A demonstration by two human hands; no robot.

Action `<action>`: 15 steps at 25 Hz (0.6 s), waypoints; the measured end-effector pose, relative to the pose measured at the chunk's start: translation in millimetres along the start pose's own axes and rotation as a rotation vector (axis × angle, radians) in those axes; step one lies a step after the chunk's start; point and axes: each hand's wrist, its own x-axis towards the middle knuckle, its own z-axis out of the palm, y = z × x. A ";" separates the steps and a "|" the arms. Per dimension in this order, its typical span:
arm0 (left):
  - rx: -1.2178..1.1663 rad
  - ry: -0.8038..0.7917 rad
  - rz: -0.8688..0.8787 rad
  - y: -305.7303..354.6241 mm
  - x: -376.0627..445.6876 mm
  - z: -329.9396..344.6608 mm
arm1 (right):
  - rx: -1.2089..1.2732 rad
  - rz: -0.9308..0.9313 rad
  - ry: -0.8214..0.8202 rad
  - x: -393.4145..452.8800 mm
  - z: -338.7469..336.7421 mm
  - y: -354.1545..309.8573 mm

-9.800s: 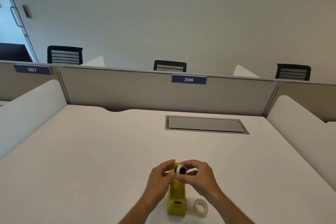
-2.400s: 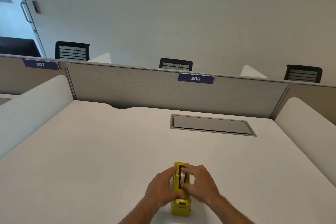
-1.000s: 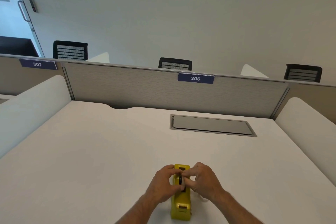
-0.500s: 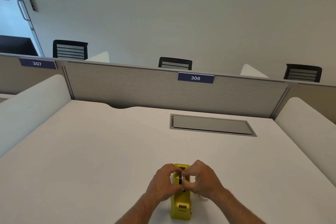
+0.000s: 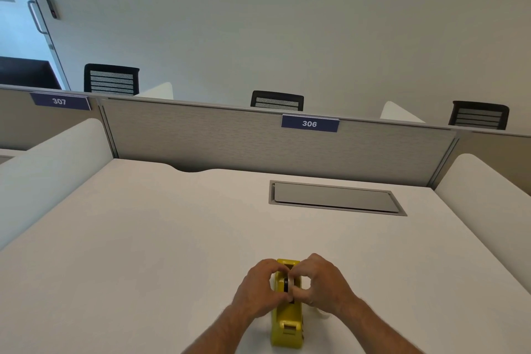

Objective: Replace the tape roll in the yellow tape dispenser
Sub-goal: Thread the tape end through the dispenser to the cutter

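The yellow tape dispenser [image 5: 287,319] stands on the white desk [image 5: 172,238] near its front edge, cutter end toward me. A tape roll [image 5: 289,284] with a black core sits in its top slot. My left hand [image 5: 258,290] curls against the dispenser's left side, fingertips at the roll. My right hand [image 5: 324,284] pinches the roll's white edge from the right. A second tape roll [image 5: 321,314] lies on the desk, mostly hidden under my right wrist.
A grey cable hatch [image 5: 333,198] is set into the desk at the back right. A fabric partition [image 5: 230,141] with a 306 label closes the far edge, and white side dividers [image 5: 51,169] flank the desk. Black chairs [image 5: 277,100] stand beyond.
Both hands have stayed at the dispenser's top; the fingertips have shifted slightly on the roll in the slot. The dispenser has not moved.
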 end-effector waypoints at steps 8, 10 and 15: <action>0.048 -0.002 -0.014 -0.1 1.7 -0.6 | -0.022 -0.055 -0.014 -2.6 1.0 -3.4; 0.048 -0.005 -0.015 -0.7 2.0 0.1 | -0.004 -0.047 0.007 -1.0 -1.8 -3.5; 0.061 -0.002 0.004 -0.7 1.6 0.3 | -0.047 -0.077 0.012 -2.8 1.3 -5.2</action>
